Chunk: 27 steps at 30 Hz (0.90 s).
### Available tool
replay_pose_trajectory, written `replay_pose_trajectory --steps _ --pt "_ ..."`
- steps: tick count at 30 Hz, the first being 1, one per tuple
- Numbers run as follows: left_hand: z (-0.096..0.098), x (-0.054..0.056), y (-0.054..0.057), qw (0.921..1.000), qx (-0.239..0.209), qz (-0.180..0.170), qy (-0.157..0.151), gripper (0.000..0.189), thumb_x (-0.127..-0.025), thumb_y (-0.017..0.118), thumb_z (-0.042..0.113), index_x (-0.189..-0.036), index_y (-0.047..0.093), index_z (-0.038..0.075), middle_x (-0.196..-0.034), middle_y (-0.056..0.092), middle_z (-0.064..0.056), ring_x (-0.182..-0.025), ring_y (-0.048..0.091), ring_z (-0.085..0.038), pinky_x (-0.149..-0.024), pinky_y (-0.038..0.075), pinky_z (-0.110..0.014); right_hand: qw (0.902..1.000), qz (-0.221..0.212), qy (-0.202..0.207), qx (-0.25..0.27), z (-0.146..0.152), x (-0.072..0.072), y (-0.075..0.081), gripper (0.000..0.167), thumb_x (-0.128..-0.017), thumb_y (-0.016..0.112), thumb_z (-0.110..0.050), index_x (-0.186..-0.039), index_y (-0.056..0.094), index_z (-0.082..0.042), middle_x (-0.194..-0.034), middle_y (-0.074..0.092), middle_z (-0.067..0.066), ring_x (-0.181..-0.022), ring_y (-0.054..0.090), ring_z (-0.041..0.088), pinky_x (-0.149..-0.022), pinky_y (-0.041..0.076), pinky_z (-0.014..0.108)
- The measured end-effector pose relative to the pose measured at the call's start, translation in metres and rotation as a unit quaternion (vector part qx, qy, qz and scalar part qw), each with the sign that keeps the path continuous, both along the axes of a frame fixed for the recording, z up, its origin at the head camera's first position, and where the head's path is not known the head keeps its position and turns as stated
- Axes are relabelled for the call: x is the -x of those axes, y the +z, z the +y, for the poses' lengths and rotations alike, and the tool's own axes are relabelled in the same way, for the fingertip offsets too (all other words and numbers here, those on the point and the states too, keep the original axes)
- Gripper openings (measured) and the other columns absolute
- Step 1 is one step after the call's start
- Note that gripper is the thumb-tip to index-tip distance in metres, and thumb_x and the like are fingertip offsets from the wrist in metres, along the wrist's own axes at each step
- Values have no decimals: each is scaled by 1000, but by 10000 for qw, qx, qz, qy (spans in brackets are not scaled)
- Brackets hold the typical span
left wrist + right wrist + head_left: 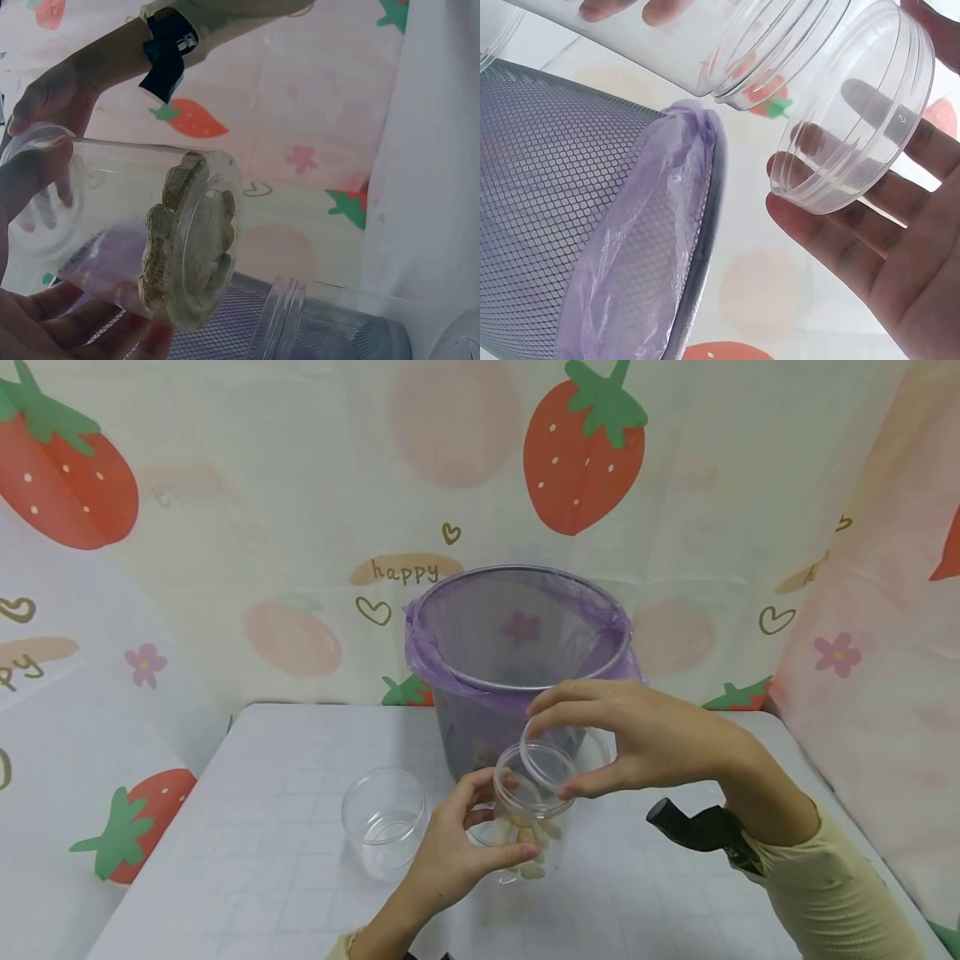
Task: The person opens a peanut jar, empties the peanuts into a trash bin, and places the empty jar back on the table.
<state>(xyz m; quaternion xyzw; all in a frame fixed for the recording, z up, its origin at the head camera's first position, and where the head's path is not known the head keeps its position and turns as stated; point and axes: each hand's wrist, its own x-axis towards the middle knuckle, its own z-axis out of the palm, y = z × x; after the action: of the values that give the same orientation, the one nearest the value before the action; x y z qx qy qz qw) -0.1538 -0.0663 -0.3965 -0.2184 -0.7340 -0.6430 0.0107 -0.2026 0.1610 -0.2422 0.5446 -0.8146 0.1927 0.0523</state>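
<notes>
My left hand (465, 843) grips a clear plastic jar (551, 856) round its side. Several peanuts in their shells (156, 247) lie at the bottom of the jar. Thumb and fingers of my right hand (637, 739) hold a clear screw lid (855, 127) by its edge. In the right wrist view the lid is tilted and off the threaded jar mouth (780, 45), close in front of it. To the left of the jar, a clear open tub (382, 818) stands on the white table (270, 793).
A mesh bin (465, 735) with a purple plastic liner (480, 689) over its rim stands behind my hands. Strawberry-printed cloth (300, 510) hangs at the back and sides. Another clear container (281, 319) shows beside the bin in the left wrist view.
</notes>
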Motion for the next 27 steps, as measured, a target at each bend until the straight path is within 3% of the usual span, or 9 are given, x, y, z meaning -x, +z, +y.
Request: replay_pose_trajectory --steps 9,15,27 --pt "0 0 0 9999 -99 -27 27 72 -74 86 18 -135 48 14 -130 59 -9 -115 58 -18 -94 53 -28 9997 -93 -216 19 1 -1 2 43 -81 80 -30 -120 63 -19 -128 60 -4 -118 60 16 -97 52 39" --pt "0 0 -1 9998 -137 133 38 71 -74 86 18 -134 48 10 -129 60 -10 -113 58 -15 -93 53 -28 9996 -122 -243 126 2 0 1 43 -81 80 -27 -121 63 -18 -128 60 -3 -117 60 16 -95 53 39" --pt "1 0 -3 9994 -135 282 123 68 -74 86 18 -132 51 14 -128 60 -13 -112 58 -14 -92 53 -29 9993 -26 -270 255 5 3 2 45 -81 80 -28 -121 64 -17 -123 60 -4 -114 60 14 -94 53 38"
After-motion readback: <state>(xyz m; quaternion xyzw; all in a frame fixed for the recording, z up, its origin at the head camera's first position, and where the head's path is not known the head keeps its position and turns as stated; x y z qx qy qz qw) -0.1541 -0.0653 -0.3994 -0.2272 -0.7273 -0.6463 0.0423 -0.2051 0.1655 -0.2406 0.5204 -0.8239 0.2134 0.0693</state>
